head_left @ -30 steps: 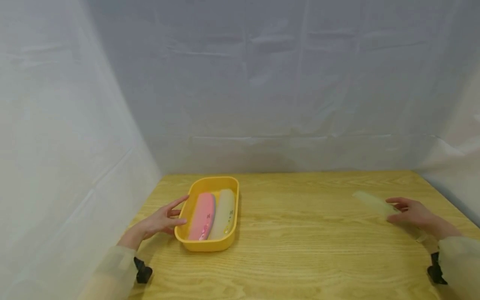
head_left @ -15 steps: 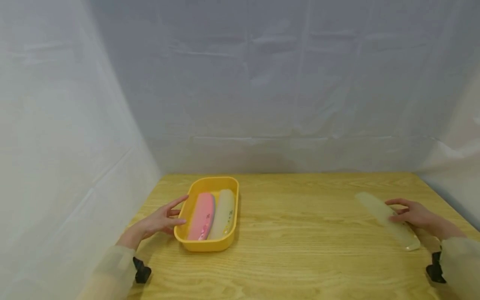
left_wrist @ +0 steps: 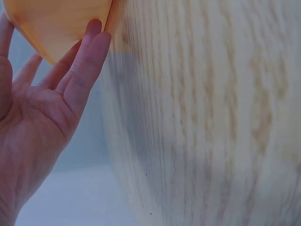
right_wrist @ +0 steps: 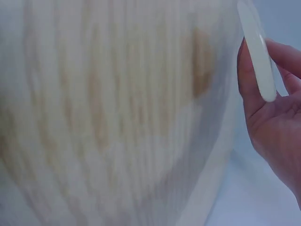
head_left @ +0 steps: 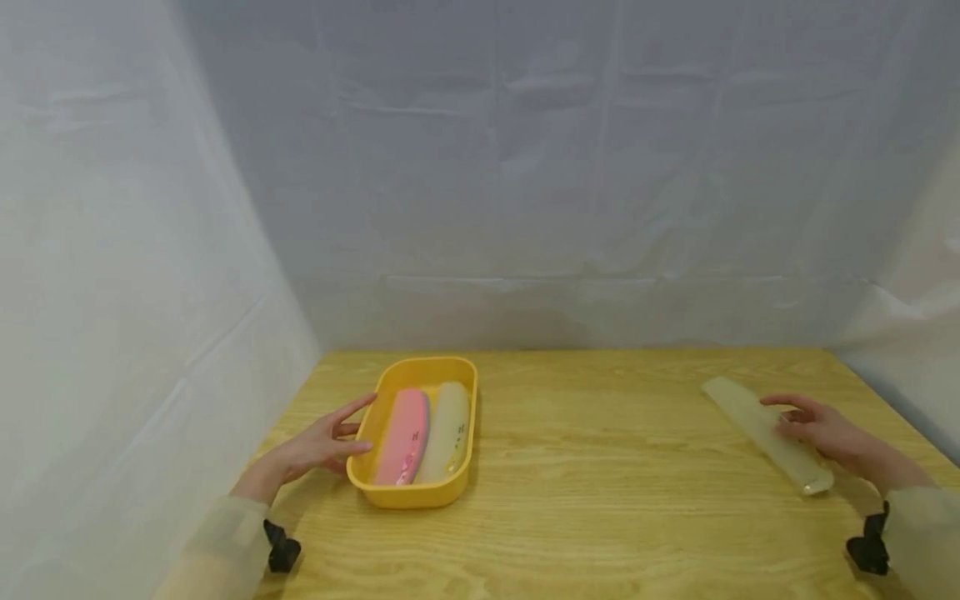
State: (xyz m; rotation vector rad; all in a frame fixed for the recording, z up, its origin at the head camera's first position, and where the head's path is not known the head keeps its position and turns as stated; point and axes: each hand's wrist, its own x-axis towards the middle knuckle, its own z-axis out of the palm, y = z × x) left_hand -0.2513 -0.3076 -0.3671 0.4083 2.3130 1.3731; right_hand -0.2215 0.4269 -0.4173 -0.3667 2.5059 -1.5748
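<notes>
On the left stands a yellow plastic tray [head_left: 412,497] with rounded corners. Inside it lie a pink, long, flat comb-shaped piece [head_left: 403,433] with a grey curved edge and a pale yellow one [head_left: 447,429] beside it, both with small printed marks. My left hand [head_left: 318,446] rests against the tray's left side, fingers nearly straight on its outer wall [left_wrist: 61,28]. At the right, my right hand [head_left: 828,429] pinches another pale yellow comb-shaped piece [head_left: 750,417] between thumb and fingers. The right wrist view shows this piece [right_wrist: 257,56] thin and edge-on.
Everything is over a wood-grain table [head_left: 600,500]. White sheeting [head_left: 562,208] rises behind the table's far edge and along both sides. A black camera mount [head_left: 281,548] sits at the left wrist, another mount [head_left: 868,546] at the right.
The pale yellow piece in my right hand has tilted and turned slightly, its far end shifting a little left. My left hand and the tray have stayed in place.
</notes>
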